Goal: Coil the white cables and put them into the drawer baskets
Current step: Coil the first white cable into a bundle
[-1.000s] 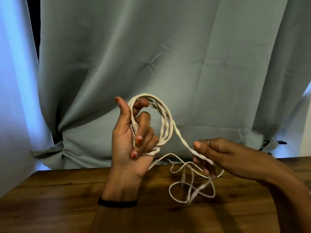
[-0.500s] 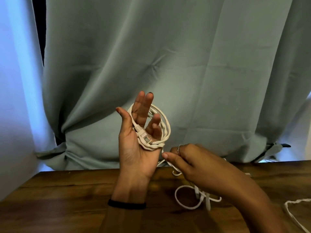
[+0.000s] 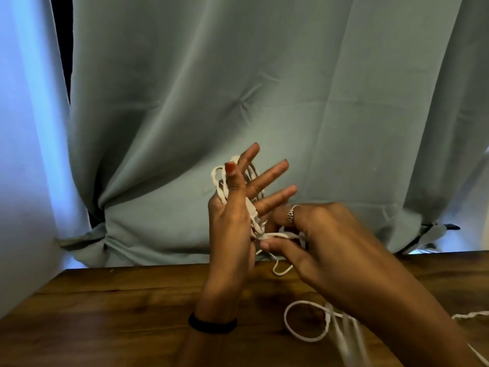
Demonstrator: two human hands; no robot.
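My left hand (image 3: 232,221) is raised above the table with its fingers spread, and a white cable coil (image 3: 219,178) is looped around it, a plug lying against the palm. My right hand (image 3: 317,242) pinches a strand of the same white cable just below the left palm. The loose tail of the cable (image 3: 304,327) hangs down and lies in a loop on the wooden table (image 3: 119,313), partly hidden behind my right forearm. No drawer baskets are in view.
A grey-green curtain (image 3: 264,88) hangs right behind the table's far edge. A second white cable (image 3: 473,315) lies at the table's right edge. A pale wall stands at the left.
My left fingers have spread wider and the coil has slid lower around the hand. My right hand has risen from the table up to the left palm, carrying the strand with it.
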